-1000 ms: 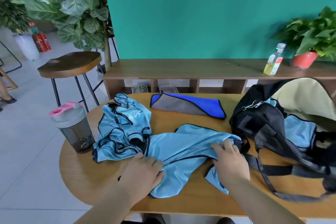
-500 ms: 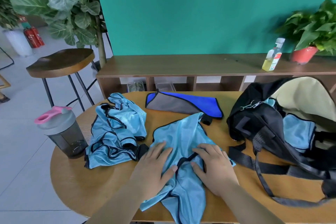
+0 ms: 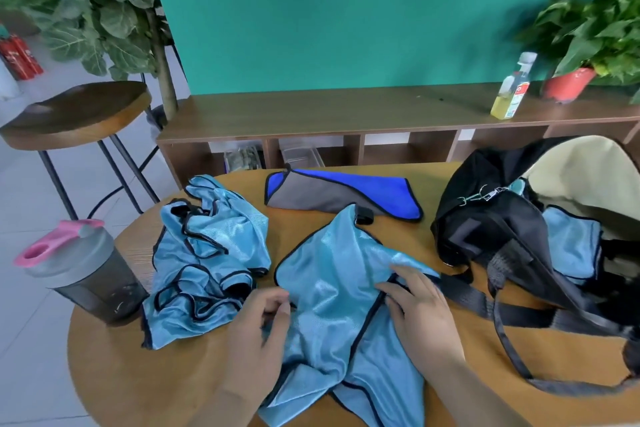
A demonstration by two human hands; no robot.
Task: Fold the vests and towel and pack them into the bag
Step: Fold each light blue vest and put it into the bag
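- Packed vest (image 3: 571, 246) in bag (image 3: 485, 229), right.
- Near vest (image 3: 332, 288) unfolded on tabletop (image 3: 138, 374); left hand (image 3: 256, 333) pinches its edge, right hand (image 3: 422, 315) fingers (image 3: 408, 279) pressed flat on it.
- Left pile (image 3: 207, 253) and far towel (image 3: 339, 194) still to pack.

Light-blue vests (image 3: 332, 274), black trim; blue-grey towel (image 3: 341, 196); black bag (image 3: 491, 218).

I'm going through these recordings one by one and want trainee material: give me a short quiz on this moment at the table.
1. True or false: the towel is already inside the bag.
2. What does the right hand rest on? A a shoe, B a vest, C the towel.
3. What colour is the lid of the cup at the table's left edge?
Key: 1 false; 2 B; 3 pink.
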